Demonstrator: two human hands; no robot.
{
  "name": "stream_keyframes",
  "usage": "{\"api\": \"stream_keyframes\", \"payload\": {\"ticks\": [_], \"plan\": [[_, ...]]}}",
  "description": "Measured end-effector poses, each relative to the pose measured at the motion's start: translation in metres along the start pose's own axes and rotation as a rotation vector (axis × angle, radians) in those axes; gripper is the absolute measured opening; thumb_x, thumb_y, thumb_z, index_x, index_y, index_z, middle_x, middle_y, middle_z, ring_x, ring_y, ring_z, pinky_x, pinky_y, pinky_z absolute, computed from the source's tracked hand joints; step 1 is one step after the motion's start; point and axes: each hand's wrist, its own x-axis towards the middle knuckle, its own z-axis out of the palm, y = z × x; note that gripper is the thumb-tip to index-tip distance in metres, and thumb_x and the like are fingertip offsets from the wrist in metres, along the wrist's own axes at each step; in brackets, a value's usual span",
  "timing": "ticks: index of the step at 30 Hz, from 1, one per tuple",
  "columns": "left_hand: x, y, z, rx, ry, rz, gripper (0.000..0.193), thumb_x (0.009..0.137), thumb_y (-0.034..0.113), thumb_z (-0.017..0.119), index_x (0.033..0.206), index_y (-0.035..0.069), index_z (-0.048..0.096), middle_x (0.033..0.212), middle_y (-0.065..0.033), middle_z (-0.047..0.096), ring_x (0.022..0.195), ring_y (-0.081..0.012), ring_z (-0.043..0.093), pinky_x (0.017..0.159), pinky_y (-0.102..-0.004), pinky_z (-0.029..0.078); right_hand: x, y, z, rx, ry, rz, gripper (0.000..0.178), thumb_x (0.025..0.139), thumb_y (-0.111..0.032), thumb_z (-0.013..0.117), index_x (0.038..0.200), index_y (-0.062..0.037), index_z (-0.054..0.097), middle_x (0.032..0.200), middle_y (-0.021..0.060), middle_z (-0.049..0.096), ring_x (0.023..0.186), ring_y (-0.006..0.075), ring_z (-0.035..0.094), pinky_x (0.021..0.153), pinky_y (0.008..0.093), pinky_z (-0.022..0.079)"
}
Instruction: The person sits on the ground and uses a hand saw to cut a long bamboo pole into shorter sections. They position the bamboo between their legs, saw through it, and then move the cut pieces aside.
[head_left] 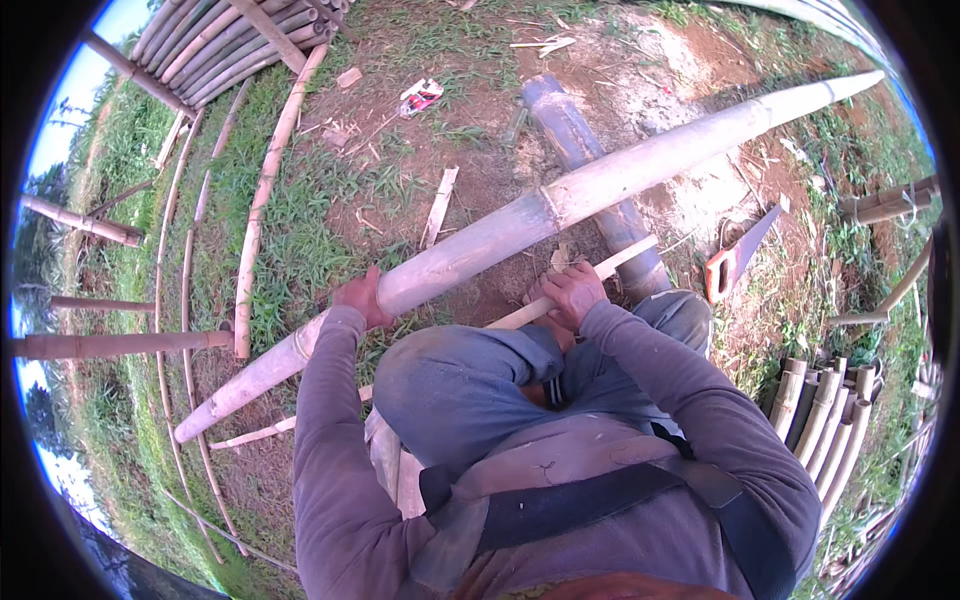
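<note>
Bare dirt and grass lie under me. My left hand wraps the thick bamboo pole; my right hand grips a thin bamboo slat. That long pole could roll off my knee.

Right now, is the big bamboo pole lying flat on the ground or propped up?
Propped: the big bamboo pole rests across a dark log, left hand gripping it.

Single head-worn fisheye looks steeply down, close over the lap, edges probably bent by the lens

Crumpled red-white wrapper on dirt, top centre.
</note>
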Motion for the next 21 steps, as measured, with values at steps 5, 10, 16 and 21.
{"api": "stream_keyframes", "payload": {"ticks": [5,10,16,21], "plan": [[-0.042,0.016,0.021,-0.044,0.480,0.048,0.085,0.075,0.040,0.089,0.147,0.015,0.052,0.145,-0.0136,0.058,0.140,-0.0351,0.052,0.119,-0.0543,0.037,0.003,0.006,0.007,0.017,-0.023,0.080,0.027,0.063,-0.023,0.082,0.088,-0.0202,0.073,0.078,0.0017,0.070,0.080,0.0266,0.071,0.077,0.0463,0.047],[-0.137,0.009,0.073,-0.309,0.374,-0.071,0.066,0.085,0.058,0.073,0.132,0.014,0.062,0.123,-0.0127,0.069,0.118,-0.0352,0.066,0.103,-0.0544,0.047,0.018,0.017,0.012,0.031,-0.061,0.096,0.022,0.069,-0.027,0.085,0.083,-0.0153,0.074,0.080,0.0078,0.073,0.079,0.0331,0.072,0.076,0.0486,0.052],[-0.170,-0.014,0.104,-0.093,0.574,-0.058,0.064,0.087,0.073,0.065,0.110,0.013,0.067,0.107,-0.0096,0.068,0.107,-0.0337,0.066,0.095,-0.0493,0.050,0.055,0.009,0.010,0.113,-0.061,0.011,0.030,0.068,-0.027,0.086,0.092,-0.0117,0.074,0.089,0.0141,0.073,0.087,0.0384,0.070,0.079,0.0488,0.054],[-0.183,-0.058,0.077,0.063,0.753,-0.108,0.062,0.087,0.073,0.065,0.110,0.015,0.067,0.103,-0.0083,0.065,0.105,-0.0314,0.065,0.099,-0.0503,0.048,0.087,-0.010,-0.022,0.041,-0.083,-0.226,0.055,0.078,-0.029,0.086,0.126,-0.0116,0.068,0.109,0.0144,0.068,0.105,0.0375,0.065,0.088,0.0484,0.050]]}}
